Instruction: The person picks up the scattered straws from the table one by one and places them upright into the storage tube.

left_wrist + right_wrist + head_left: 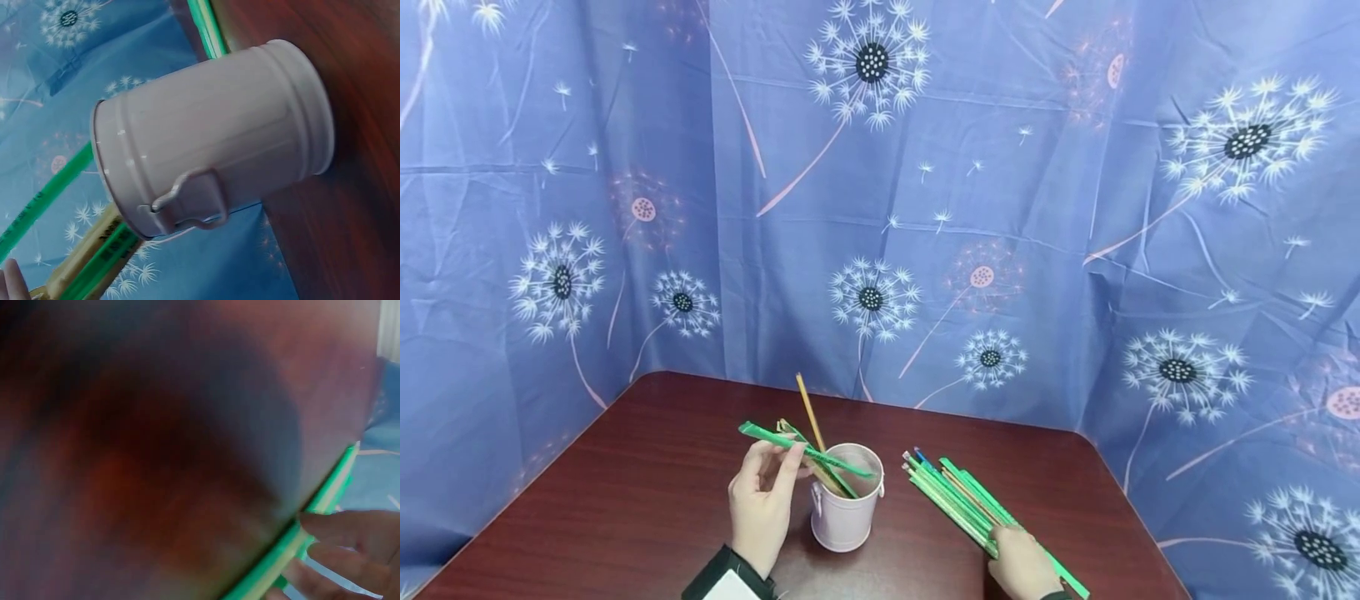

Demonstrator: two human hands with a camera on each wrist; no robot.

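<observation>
My left hand (763, 492) pinches a flat green strip with dark markings (775, 437) between thumb and fingers. The strip slants over a small pale pink metal bucket (842, 521), its lower end at the mouth. A yellow pencil (808, 408) and a gold-and-green item (829, 477) lean in the bucket; the left wrist view shows the bucket's side handle (215, 200). At the right, my right hand (1021, 562) grips the near part of a bundle of green pencils (947, 500), its fingers (350, 531) curled at the bundle's edge. The thumb is hidden.
The bundle also has a blue-tipped pencil (920, 455) and a long flat green strip (1067, 575) along its right side. A dark red-brown table (625, 500) carries everything. Blue dandelion-print cloth (775, 292) hangs behind and on both sides.
</observation>
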